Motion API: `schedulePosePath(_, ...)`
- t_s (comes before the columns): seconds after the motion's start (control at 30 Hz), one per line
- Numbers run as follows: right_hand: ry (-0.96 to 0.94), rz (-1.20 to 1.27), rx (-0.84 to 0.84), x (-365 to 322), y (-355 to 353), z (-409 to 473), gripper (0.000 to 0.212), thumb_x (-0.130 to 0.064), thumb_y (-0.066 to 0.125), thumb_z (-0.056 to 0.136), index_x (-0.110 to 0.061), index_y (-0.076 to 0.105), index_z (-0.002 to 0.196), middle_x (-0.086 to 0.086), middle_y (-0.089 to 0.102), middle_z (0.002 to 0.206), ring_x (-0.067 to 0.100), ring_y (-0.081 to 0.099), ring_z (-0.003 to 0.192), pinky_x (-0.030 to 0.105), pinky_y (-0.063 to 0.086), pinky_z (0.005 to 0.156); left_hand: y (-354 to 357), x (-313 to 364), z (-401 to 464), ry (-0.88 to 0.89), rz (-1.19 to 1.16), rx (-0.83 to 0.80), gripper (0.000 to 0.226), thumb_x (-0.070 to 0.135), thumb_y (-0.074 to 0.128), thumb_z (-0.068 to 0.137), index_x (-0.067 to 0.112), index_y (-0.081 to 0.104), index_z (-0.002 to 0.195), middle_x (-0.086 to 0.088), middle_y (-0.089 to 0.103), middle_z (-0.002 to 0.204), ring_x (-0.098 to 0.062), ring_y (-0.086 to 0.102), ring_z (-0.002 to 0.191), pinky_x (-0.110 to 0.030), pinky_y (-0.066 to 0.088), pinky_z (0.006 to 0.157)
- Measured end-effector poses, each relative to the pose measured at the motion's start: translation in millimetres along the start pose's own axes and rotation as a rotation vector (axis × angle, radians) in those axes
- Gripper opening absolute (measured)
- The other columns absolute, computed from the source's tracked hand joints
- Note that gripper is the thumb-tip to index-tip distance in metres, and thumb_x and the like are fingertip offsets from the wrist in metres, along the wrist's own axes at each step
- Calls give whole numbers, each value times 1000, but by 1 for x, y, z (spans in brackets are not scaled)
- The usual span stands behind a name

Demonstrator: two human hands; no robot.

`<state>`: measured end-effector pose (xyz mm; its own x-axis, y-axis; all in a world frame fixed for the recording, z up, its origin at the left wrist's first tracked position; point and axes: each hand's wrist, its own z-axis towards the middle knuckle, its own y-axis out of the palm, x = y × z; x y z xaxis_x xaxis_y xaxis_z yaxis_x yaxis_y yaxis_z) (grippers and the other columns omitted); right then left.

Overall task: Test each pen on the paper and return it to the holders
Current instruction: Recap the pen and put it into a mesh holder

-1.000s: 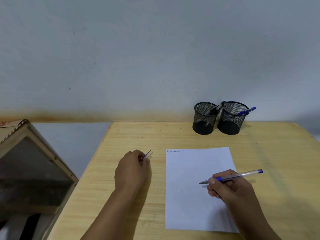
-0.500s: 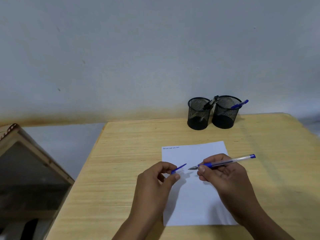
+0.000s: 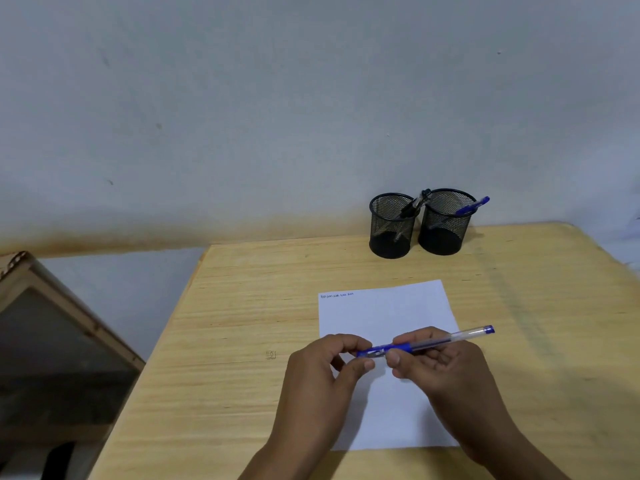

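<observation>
both hands (image 3: 377, 372) gripping blue pen (image 3: 429, 342) — over paper (image 3: 384, 313)

You work under soft, even, rather dim light; your hands cast faint shadows just below the grip. Edges bow outward from the wide lens, and far detail looks soft.

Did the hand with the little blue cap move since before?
Yes. The left hand went rightward, from the bare table left of the paper onto the paper, bringing the cap to the pen tip.
</observation>
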<state>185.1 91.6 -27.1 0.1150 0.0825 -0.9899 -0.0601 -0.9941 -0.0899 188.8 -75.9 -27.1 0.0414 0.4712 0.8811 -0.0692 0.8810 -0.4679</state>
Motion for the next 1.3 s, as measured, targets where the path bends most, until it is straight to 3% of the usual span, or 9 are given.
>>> schedulePosePath(0.2, 25, 23, 7, 4, -3, -2, 10, -7, 83, 73, -11, 77, 79, 3, 77, 71, 15, 72, 64, 18, 56, 61, -3, 4, 1, 64, 12, -70, 17, 16, 72, 85, 32, 73, 82, 26, 62, 69, -1, 52, 66, -11, 39, 64)
schedulePosePath(0.37, 26, 34, -3, 6, -3, -4, 11, -8, 84, 71, -14, 78, 77, 3, 76, 71, 12, 71, 64, 16, 54, 59, 0, 5, 0, 75, 13, -81, 18, 16, 73, 84, 34, 73, 82, 25, 63, 72, -2, 55, 72, -9, 39, 67)
schedulePosePath(0.57, 60, 151, -39, 10, -15, 3, 12, -5, 78, 79, -7, 72, 90, 11, 77, 76, 15, 71, 69, 18, 54, 62, 9, 9, 6, 67, 29, -103, 14, 21, 75, 83, 34, 73, 83, 29, 64, 77, 1, 54, 75, -7, 39, 68)
schedulePosePath(0.73, 47, 320, 139, 8, -31, 13, 24, -5, 73, 83, -10, 61, 104, 15, 77, 85, 27, 75, 80, 39, 58, 79, 23, 11, 18, 46, -4, -63, 12, 23, 76, 82, 33, 75, 88, 26, 66, 79, -2, 53, 68, -11, 39, 64)
schedulePosePath(0.83, 14, 323, 306, 6, -42, 18, 39, -5, 77, 80, -22, 50, 101, 9, 76, 91, 20, 75, 80, 37, 57, 79, 33, 13, 23, 20, -45, -36, 8, 26, 76, 82, 33, 75, 86, 24, 65, 74, -1, 50, 63, -11, 39, 61)
schedulePosePath(0.93, -224, -16, 497, 12, -54, 22, 57, -7, 84, 73, -31, 43, 105, -2, 59, 116, 19, 64, 94, 34, 52, 81, 44, 20, 30, 18, -57, -28, 7, 28, 77, 81, 33, 75, 86, 23, 65, 77, -1, 49, 61, -11, 39, 60)
schedulePosePath(1.0, -425, -358, 525, 15, -66, 26, 60, -10, 87, 68, -30, 53, 113, -8, 54, 117, 18, 55, 98, 35, 47, 83, 53, 28, 35, 26, -44, -28, 7, 30, 77, 81, 34, 75, 86, 25, 65, 79, -1, 50, 63, -12, 39, 61)
schedulePosePath(1.13, -623, -798, 402, 20, -84, 41, 41, -15, 86, 71, -26, 73, 108, -8, 59, 107, 13, 46, 98, 30, 39, 83, 71, 43, 45, 62, -29, -40, 8, 31, 76, 82, 36, 75, 88, 26, 67, 83, -2, 53, 69, -14, 40, 65)
schedulePosePath(1.3, -782, -919, 343, 19, -110, 61, 17, -21, 72, 83, -25, 75, 100, -7, 64, 92, 17, 57, 81, 35, 45, 68, 92, 65, 53, 131, -52, -79, 9, 29, 76, 83, 37, 75, 88, 26, 68, 86, 0, 55, 76, -12, 42, 71)
